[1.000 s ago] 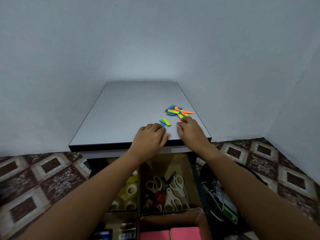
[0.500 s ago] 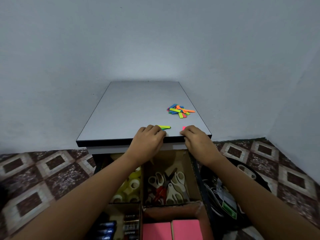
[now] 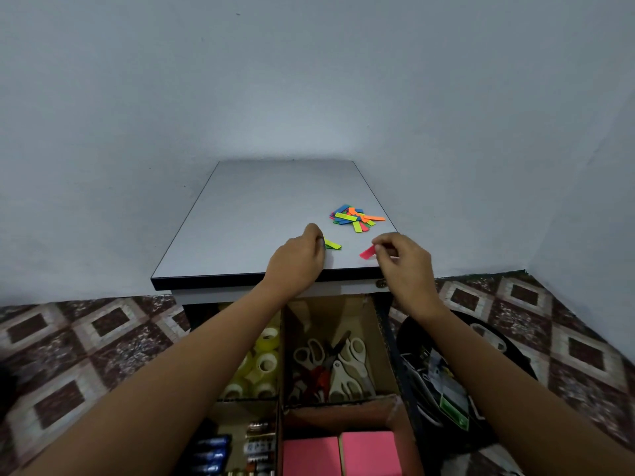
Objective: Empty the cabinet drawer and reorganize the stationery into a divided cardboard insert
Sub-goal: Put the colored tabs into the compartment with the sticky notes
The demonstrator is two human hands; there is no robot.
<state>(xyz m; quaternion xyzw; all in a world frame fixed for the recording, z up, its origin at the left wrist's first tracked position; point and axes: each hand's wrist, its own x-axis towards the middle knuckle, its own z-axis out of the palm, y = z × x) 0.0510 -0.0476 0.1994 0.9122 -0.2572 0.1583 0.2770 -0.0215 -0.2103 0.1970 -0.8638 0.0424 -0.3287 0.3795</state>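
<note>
At the six o'clock edge of the view, two pink note pads (image 3: 343, 455) lay side by side in the nearest compartment of the cardboard insert (image 3: 330, 314), with batteries (image 3: 213, 450) in the compartment at their nine o'clock. Beyond them, scissors (image 3: 340, 371) filled the right-hand compartment and tape rolls (image 3: 264, 359) the left, partly hidden under the left forearm. At four o'clock a black bag (image 3: 443, 393) sat on the tiled floor (image 3: 86, 338), its contents too blurred to name. Farther on, both hands reached over the front edge of the cabinet top (image 3: 247, 214). The left hand (image 3: 299, 262) lay knuckles up, fingers curled over the near end of a green strip (image 3: 332, 244); whether it pinched or only pressed could not be told. At its three o'clock, the right hand (image 3: 402, 262) pinched a pink strip (image 3: 367, 252) between thumb and forefinger, the free end pointing toward nine o'clock. At twelve o'clock from the pink strip, a pile of coloured strips (image 3: 355, 218) lay near the right edge, apart from both hands. A pale wall (image 3: 309, 80) rose behind.
</note>
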